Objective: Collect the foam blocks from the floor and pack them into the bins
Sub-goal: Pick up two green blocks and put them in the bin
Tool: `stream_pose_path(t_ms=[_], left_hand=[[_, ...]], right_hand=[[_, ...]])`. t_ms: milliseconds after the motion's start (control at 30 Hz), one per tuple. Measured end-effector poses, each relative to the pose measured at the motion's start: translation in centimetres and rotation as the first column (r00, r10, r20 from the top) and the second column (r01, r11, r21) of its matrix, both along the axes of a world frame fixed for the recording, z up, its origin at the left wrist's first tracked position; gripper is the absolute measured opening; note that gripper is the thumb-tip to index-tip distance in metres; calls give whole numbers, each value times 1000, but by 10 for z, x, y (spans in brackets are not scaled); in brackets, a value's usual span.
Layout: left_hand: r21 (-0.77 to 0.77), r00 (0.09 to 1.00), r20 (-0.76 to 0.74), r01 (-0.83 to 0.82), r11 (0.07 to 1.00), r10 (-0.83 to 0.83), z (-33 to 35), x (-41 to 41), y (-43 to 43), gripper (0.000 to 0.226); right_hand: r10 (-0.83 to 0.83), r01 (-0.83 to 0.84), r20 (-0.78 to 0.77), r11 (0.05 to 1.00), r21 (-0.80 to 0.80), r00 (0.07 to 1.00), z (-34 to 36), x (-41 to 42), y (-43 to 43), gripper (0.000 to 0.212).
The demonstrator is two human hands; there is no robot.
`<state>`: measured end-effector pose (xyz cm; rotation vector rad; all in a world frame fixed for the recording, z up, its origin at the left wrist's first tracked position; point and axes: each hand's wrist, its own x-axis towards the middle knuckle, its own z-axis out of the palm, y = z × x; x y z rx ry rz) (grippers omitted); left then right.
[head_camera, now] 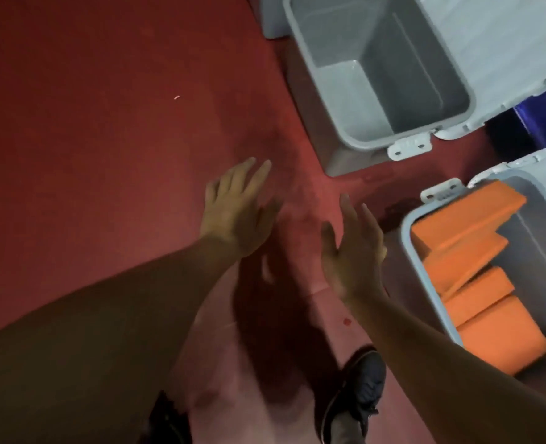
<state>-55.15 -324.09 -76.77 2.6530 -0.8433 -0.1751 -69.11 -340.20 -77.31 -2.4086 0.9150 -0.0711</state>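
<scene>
dim, reddish cast | motion blur throughout (hands worst) | dark shadow under arms | wide-angle bend at edges

Just this side of the empty bin (377, 78), the packed bin (544, 257) runs off the right edge, so its foam blocks (470, 219) can't be counted. The empty bin's lid (502, 43) is cropped. Left hand (236, 213) and right hand (355, 251) are blurred. Left of the empty bin lies a pale speck (177, 97), too small to name.

Both bare forearms reach forward from lower frame. Left hand (233, 213): back up, fingers straight and slightly spread, holding nothing. Right hand (353, 251): turned on edge, palm facing left, fingers straight, thumb apart, holding nothing. Hands near each other, not touching. Some motion blur.
</scene>
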Motion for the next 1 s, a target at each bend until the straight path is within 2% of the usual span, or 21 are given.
stream_pose_path(t_ms=[100,200,433,667,800,1000], left_hand=[[4,995,20,-99,995,99,9,31,81,71],[2,979,19,-204,979,204,15,56,166,71],[36,917,-17,-397,917,398,27,111,372,76],[90,801,-2,-596,798,598,31,120,581,73],[126,684,10,-724,678,729,34,123,677,74],[131,560,32,-823,552,828,25,193,788,74]], right_hand=[[138,-138,10,990,28,990,9,58,73,61],[279,-278,16,960,-30,960,20,111,151,62],[529,-537,-89,832,-141,844,22,205,336,62],[682,-685,-92,702,-194,725,24,272,535,64],[794,-809,-154,570,-144,588,28,307,639,67],[863,-866,-91,487,-115,497,15,397,761,61]])
